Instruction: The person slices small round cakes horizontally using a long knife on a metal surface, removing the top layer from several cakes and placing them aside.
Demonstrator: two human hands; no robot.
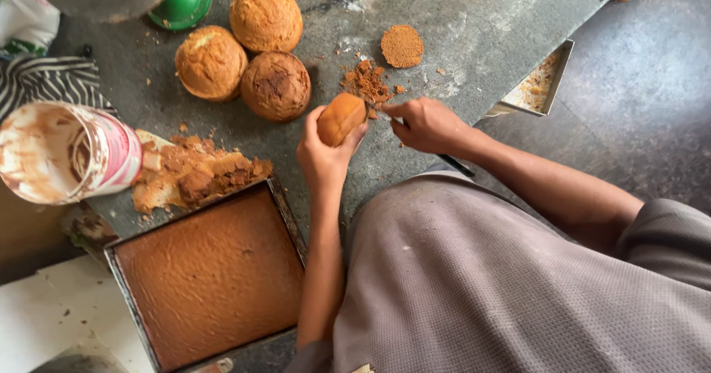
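Golden small cake [341,118] gripped in left hand [322,158], right hand [426,125] clenching knife [453,164]

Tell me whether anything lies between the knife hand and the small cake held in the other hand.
Nothing visible does. The left hand holds the small round golden-brown cake, and the right hand with its dark-handled knife sits right beside it. The brown crumb pile lies behind them.

small golden-brown bun [341,118], tilted, above stone counter [474,17]
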